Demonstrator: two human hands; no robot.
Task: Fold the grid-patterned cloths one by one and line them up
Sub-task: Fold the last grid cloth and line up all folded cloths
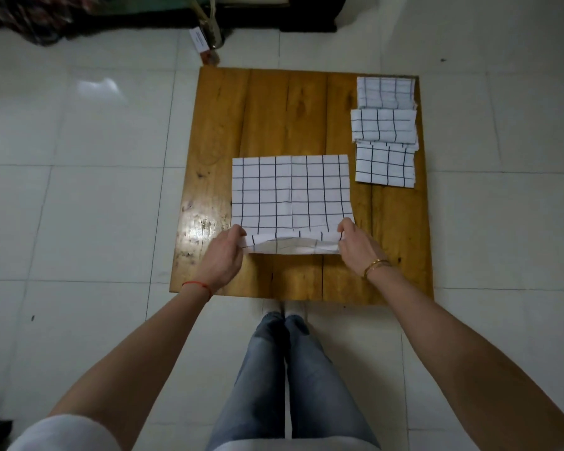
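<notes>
A white cloth with a dark grid [290,193] lies spread on the wooden bench [274,118], toward its near half, and it serves here as the landmark. The left hand [223,257] pinches the cloth's near-left corner, fingers curled round the hem; the right hand [355,244] pinches the near-right corner the same way. Between the two hands the near edge is lifted off the wood and turned over a little, so a narrow band of the underside shows while the rest of the cloth lies flat.

To the right of the cloth and beyond it, three folded cloths [385,125] sit in a row along the bench's right edge, running away from the person, each touching or slightly overlapping the next. The nearest of them lies just beside the spread cloth's far-right corner.

Judging from this, the step in hand is the first fold of a fourth cloth. The next move would call for carrying both pinched corners away from the person, evenly and level, until the near hem meets the far hem, then letting go and pressing the crease flat. The corners need to land square on the far corners, or the grid lines will run askew and the folded piece will not match the row. Further folds appear needed before it matches the others in size.
</notes>
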